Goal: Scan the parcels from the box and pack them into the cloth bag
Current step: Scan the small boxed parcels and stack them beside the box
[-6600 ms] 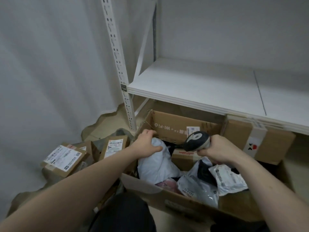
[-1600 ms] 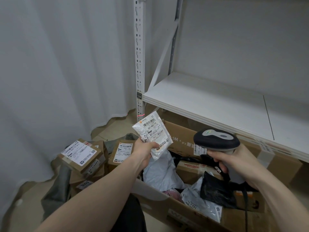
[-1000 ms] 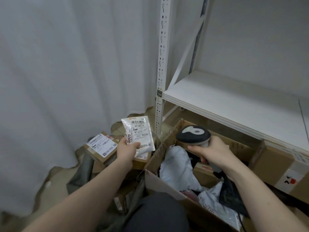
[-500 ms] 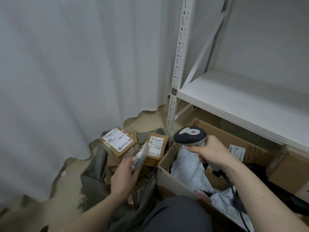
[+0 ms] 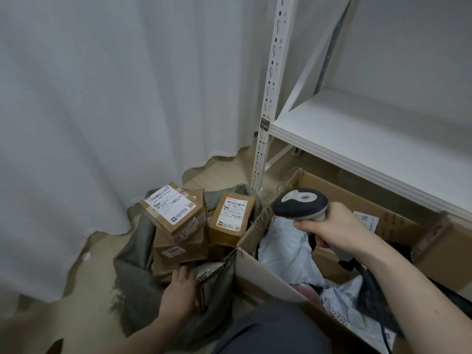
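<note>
1. We see the left hand (image 5: 178, 290) low inside the mouth of the grey-green cloth bag (image 5: 132, 284) on the floor. Its fingers lie against a small silvery plastic parcel (image 5: 205, 273) with dark printed digits. We cannot tell whether the fingers grip the parcel or only rest on it.
2. The silvery parcel sits in the bag, at the near edge of the stack of boxes, just beside the wall of the large carton.
3. Our right hand (image 5: 329, 227) is clenched round the handle of a black and grey handheld barcode scanner (image 5: 300, 204). The scanner head is held above the left corner of the large open brown cardboard box (image 5: 265, 269). A dark cable (image 5: 370, 284) runs from the handle down along the right forearm.
4. In the cloth bag we count several brown cardboard parcels. The topmost parcel with a large white label (image 5: 169, 209) lies tilted on the stack. Beneath it is a brown parcel marked 3003 (image 5: 178, 247). To the right leans a smaller brown parcel with a white label (image 5: 231, 218), touching the carton flap.
5. Inside the large box: a crumpled white plastic mailer (image 5: 283, 251) directly under the scanner, and further grey-white labelled mailers (image 5: 344, 302) toward the near right corner.
6. Surroundings: a white metal shelf rack (image 5: 370, 139) stands over the box; a white curtain (image 5: 102, 98) hangs at left, reaching the tan floor (image 5: 84, 297).
</note>
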